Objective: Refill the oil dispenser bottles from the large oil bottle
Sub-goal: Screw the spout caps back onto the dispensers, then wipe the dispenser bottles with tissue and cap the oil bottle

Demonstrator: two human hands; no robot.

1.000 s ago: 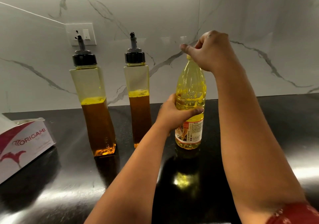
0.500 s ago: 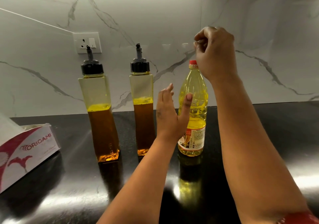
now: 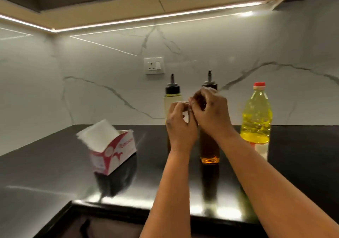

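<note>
My left hand [image 3: 180, 125] and my right hand [image 3: 211, 113] meet fingertip to fingertip above the counter, fingers curled. Between them they seem to pinch a small pale strip [image 3: 186, 103], too blurred to name. Behind the hands stand two tall dispenser bottles with black spout caps, both holding dark amber oil. My hands partly hide the left one [image 3: 173, 94] and the right one [image 3: 210, 153]. The large oil bottle [image 3: 256, 120], with yellow oil and its red cap on, stands untouched to the right.
A red-and-white tissue box [image 3: 113, 149] with tissues sticking out sits on the black counter [image 3: 55, 164] to the left. A wall socket [image 3: 154, 66] sits in the marble backsplash. The counter's front edge runs just below my forearms.
Both hands left the large oil bottle and came together left of it, in front of the dispensers. The view swung up and left, so the bottles now sit further right.
</note>
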